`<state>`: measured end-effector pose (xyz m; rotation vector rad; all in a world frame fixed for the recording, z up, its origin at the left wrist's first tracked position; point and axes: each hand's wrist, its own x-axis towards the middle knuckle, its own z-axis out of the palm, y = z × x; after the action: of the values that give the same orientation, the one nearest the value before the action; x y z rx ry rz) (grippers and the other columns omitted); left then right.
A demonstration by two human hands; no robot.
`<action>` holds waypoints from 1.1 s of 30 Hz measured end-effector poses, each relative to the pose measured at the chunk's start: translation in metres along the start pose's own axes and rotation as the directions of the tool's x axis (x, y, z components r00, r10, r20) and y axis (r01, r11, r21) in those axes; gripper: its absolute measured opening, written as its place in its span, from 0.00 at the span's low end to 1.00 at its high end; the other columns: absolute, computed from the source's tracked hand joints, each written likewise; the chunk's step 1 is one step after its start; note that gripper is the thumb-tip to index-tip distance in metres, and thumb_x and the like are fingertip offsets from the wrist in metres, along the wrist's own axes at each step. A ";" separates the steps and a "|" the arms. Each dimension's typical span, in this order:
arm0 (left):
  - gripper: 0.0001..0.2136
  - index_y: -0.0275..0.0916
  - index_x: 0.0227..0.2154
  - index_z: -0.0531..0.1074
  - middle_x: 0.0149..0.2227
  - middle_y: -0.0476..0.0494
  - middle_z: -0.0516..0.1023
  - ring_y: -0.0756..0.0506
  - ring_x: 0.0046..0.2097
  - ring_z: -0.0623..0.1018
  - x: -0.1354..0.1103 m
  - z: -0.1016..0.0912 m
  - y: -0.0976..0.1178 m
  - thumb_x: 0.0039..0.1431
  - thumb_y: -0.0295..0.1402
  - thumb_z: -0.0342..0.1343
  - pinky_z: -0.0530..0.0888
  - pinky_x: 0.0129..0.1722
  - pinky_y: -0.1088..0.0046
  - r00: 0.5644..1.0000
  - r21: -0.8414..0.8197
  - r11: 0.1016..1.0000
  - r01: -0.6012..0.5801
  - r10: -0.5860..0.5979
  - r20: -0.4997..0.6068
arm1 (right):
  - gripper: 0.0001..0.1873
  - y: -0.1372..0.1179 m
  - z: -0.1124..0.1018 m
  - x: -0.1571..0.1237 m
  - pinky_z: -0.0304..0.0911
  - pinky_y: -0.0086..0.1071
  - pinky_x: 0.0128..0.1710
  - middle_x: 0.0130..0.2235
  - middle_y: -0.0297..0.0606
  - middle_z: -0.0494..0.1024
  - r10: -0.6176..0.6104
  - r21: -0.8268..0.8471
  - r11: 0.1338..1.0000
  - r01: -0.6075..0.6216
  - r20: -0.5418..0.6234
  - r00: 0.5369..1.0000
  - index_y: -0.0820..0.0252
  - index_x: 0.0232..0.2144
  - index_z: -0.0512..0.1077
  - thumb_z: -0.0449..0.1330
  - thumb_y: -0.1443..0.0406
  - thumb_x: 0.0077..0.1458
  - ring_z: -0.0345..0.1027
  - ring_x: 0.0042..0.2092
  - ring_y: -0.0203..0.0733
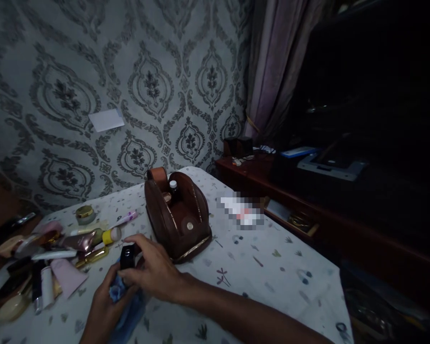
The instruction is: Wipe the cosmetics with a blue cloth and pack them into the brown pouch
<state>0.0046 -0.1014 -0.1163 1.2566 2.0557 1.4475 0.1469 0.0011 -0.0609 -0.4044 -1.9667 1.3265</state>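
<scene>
My right hand (154, 270) is closed around a small black box-shaped item (128, 256) with a pale mark on its face; its exact kind does not show. Just below it, my left hand (109, 298) grips a bunched blue cloth (131, 313), its fingers close to the black item's lower end. Beyond my right hand stands an unzipped brown toiletry bag (161, 234). Inside the bag is a dark bottle with a white cap (173, 184). To the left lies a spread of cosmetics, including a pink tube (69, 277), a yellow-capped container (111, 235) and a gold-lidded jar (85, 215).
A patterned white cloth covers the table (272, 282). A blurred-out white item (241, 210) lies right of the bag. Against the table's right side stands a dark red desk (251, 167) with a pulled-out drawer (290, 220). The wallpapered wall (150, 95) rises behind.
</scene>
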 end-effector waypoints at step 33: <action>0.25 0.40 0.40 0.78 0.43 0.40 0.83 0.36 0.43 0.81 -0.007 -0.005 -0.016 0.42 0.51 0.64 0.78 0.45 0.61 0.984 0.120 0.979 -0.166 0.173 -0.050 | 0.13 -0.036 -0.017 -0.008 0.57 0.25 0.28 0.30 0.29 0.70 0.120 -0.286 0.955 -0.077 0.138 0.983 0.56 0.33 0.65 0.63 0.67 0.44 0.66 0.31 0.36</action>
<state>-0.0020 -0.1117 -0.1300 1.4844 2.1440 1.4734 0.1693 -0.0078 -0.0280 -0.5553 -2.3015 1.1710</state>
